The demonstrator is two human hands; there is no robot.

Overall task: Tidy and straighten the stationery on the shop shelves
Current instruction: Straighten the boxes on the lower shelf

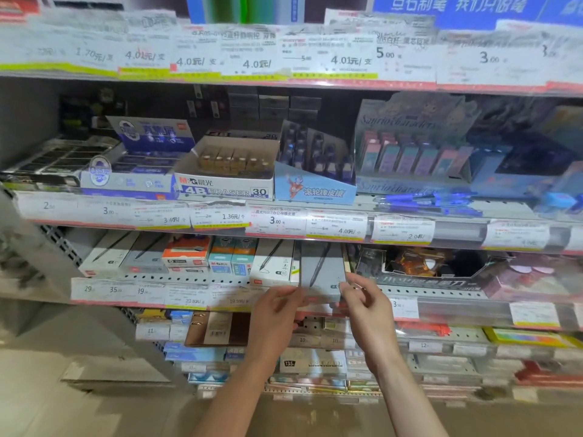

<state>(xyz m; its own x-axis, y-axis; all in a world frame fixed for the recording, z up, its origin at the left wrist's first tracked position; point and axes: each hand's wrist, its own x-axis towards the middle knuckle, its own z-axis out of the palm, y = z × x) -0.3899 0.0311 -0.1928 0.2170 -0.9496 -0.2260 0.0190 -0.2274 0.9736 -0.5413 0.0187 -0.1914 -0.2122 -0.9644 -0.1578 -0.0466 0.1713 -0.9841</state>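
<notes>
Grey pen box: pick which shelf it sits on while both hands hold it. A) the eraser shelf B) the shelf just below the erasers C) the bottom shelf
B: the left hand and right hand grip the grey pen box on the shelf directly beneath the 4B eraser box.

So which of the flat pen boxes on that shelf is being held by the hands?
The grey pen box, rightmost of the row: left hand and right hand pinch its front corners. The white pen box beside it lies untouched.
</notes>
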